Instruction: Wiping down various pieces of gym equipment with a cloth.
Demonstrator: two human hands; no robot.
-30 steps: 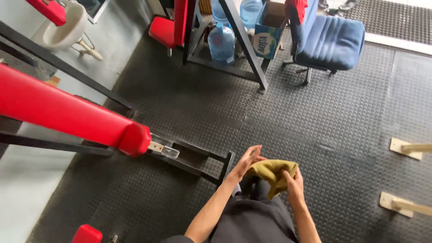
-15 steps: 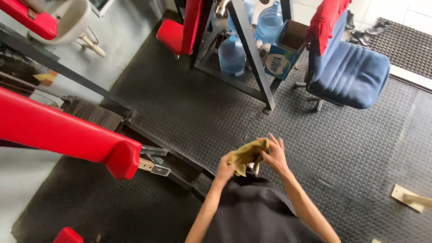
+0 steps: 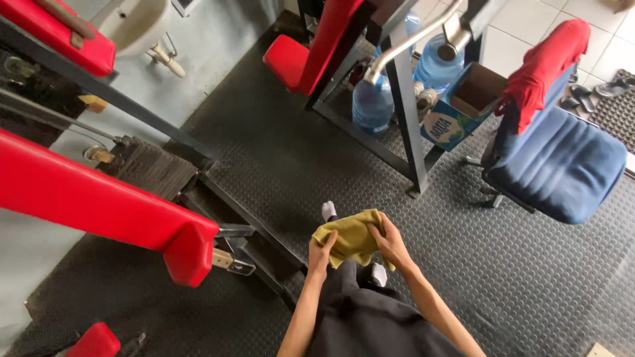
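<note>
Both hands hold one olive-yellow cloth (image 3: 348, 236) in front of the body, above the floor. Left hand (image 3: 321, 254): grip closed on the cloth's lower left edge, fingers curled into the fabric. Right hand (image 3: 390, 243): grip closed on the right edge, thumb on top. The cloth bunches between the two grips; it looks folded, though the layers are hard to tell.

Just beyond the grips, a white-socked foot (image 3: 328, 210) shows past the cloth on the black studded floor mat (image 3: 278, 158). Left of the grips, a red padded bench (image 3: 99, 201) on a dark frame. Further ahead and right, a blue office chair (image 3: 562, 165) with a red garment (image 3: 539, 69) over its back.
</note>
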